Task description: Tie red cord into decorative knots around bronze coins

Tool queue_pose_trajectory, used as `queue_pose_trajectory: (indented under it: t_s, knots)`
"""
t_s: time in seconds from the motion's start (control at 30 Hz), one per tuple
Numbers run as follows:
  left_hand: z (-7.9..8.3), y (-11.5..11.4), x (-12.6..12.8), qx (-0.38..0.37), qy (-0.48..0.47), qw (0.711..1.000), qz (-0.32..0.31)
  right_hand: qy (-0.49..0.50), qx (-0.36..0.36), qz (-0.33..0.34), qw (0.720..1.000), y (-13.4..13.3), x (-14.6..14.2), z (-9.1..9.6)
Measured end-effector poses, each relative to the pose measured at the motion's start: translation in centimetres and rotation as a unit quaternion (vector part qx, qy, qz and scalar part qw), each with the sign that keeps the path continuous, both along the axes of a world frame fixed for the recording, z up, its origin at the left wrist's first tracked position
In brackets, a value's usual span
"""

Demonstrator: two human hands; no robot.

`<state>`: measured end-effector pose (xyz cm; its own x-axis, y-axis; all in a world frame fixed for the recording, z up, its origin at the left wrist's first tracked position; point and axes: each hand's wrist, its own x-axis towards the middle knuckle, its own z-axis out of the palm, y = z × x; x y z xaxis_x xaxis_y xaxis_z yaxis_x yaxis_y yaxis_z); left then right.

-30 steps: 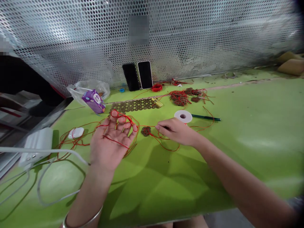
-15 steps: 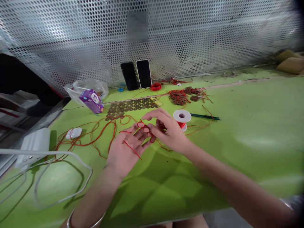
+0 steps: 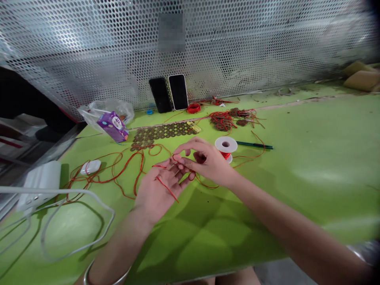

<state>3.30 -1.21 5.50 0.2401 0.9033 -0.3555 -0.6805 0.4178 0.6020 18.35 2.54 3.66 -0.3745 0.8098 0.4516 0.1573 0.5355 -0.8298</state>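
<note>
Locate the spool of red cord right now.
In the head view, the spool of red cord stands right of centre on the green table, just beyond the right hand, the dark green pen close on its right.

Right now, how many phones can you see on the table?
2. The black phone stands at the back by the mesh; the white-edged phone is just right of it, behind the red coil. Others could be hidden behind the purple box.
</note>
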Motion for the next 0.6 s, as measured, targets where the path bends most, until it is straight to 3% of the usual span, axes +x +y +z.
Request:
queue_pose_trajectory:
  t_s: [0.43,0.6]
  knots:
    - [-0.49,0.17,-0.30,-0.014,-0.016,1.000,-0.019,0.005,-0.016,0.006,1.000,0.11,0.05,0.12]
    - [-0.46,0.03,-0.31,-0.021,-0.018,0.999,-0.026,0.007,-0.023,0.038,0.999,0.07,0.13,0.15]
